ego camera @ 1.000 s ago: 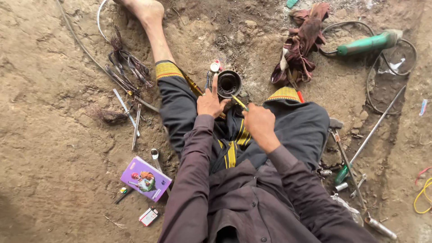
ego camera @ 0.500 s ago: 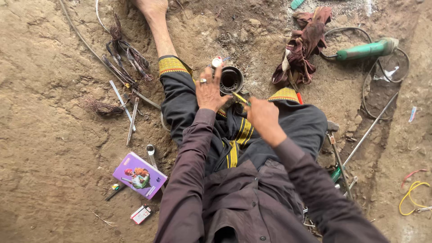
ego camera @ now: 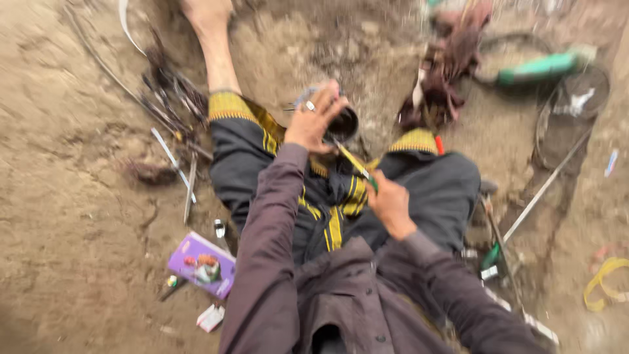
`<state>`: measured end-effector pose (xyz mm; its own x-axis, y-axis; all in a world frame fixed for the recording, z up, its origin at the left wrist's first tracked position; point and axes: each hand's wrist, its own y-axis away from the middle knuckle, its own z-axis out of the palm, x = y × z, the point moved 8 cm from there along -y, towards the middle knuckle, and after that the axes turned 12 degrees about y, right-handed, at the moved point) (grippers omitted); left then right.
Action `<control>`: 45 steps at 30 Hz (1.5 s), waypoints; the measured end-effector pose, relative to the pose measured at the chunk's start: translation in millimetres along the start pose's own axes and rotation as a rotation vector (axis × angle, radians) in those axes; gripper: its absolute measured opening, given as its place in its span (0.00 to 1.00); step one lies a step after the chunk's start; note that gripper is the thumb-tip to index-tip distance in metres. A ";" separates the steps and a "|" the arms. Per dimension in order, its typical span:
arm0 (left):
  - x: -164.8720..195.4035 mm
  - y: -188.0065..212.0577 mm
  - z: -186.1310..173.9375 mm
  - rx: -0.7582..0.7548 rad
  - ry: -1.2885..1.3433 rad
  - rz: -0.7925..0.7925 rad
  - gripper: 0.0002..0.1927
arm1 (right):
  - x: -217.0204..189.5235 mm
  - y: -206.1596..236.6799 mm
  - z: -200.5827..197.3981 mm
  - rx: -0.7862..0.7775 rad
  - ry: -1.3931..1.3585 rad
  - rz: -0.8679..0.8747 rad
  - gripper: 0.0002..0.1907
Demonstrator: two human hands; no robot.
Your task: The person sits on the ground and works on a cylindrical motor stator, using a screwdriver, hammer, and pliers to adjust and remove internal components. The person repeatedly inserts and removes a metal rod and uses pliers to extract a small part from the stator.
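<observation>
My left hand (ego camera: 313,122) clasps the dark round cup-shaped part (ego camera: 342,124) sitting between my knees. My right hand (ego camera: 389,203) is closed around a yellow-handled screwdriver (ego camera: 357,164), its tip pointing at that part.

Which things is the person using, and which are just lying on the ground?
In use:
left hand on the dark round part
right hand holding the yellow-and-green tool, tip toward that part

Lying about:
purple box
green power tool
reddish rag
yellow strap
</observation>
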<state>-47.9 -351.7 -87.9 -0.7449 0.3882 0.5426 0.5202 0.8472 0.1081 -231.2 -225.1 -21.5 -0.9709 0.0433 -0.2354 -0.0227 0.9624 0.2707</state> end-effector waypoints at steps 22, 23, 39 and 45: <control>-3.8 -9.3 10.7 -0.073 -0.127 -0.165 0.75 | -9.7 -7.8 16.2 -0.210 0.283 0.014 0.14; -6.4 -14.7 10.5 -0.104 -0.114 -0.131 0.76 | -13.3 -7.6 20.6 -0.213 0.268 0.010 0.14; 5.0 -16.3 -3.0 -0.012 0.007 0.023 0.75 | -12.8 26.5 15.3 0.200 -0.097 0.025 0.14; 8.7 -7.7 -9.2 -0.076 0.014 -0.181 0.72 | 12.8 -2.3 14.0 -0.012 -0.043 0.071 0.14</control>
<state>-54.5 -358.2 -76.3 -0.8235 0.2260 0.5204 0.4086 0.8726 0.2676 -240.2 -223.1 -38.2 -0.9591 0.1231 -0.2547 0.0427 0.9531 0.2995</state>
